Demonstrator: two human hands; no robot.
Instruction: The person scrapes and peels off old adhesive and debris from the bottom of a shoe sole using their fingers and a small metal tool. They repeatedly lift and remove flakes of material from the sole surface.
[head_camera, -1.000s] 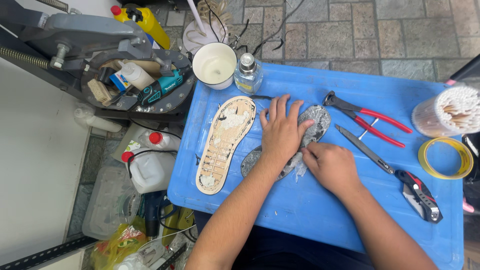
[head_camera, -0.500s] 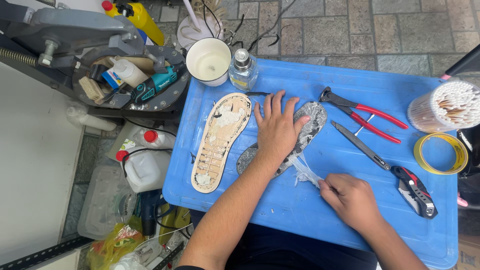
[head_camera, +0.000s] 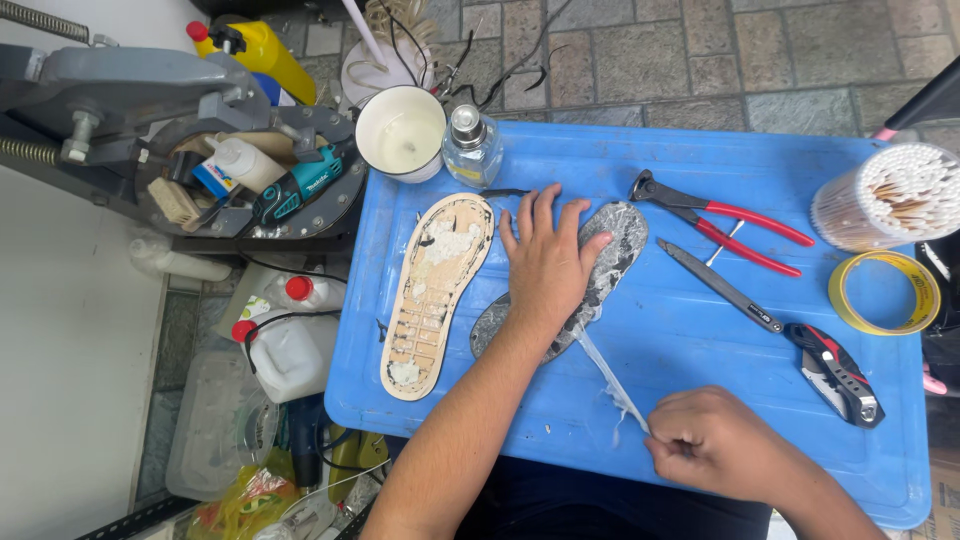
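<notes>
My left hand (head_camera: 545, 260) lies flat, fingers spread, pressing down on a grey shoe insole (head_camera: 615, 250) on the blue tray table (head_camera: 700, 400). My right hand (head_camera: 715, 440) is pinched on a thin whitish strip of glue film (head_camera: 610, 380) that stretches from the insole's edge toward the near side of the tray. A tan shoe sole (head_camera: 435, 290) with white glue residue lies just left of my left hand, apart from it.
Red-handled pliers (head_camera: 725, 225), a long metal tool (head_camera: 720, 285) and a folding utility knife (head_camera: 835, 370) lie right of the insole. A yellow tape roll (head_camera: 885, 292), a tub of cotton swabs (head_camera: 885, 195), a white cup (head_camera: 402, 132) and a glass bottle (head_camera: 470, 145) ring the tray. A machine stands at left.
My right hand has pulled away from the insole toward me, drawing the whitish strip out longer. My left hand stays pressed on the insole.
</notes>
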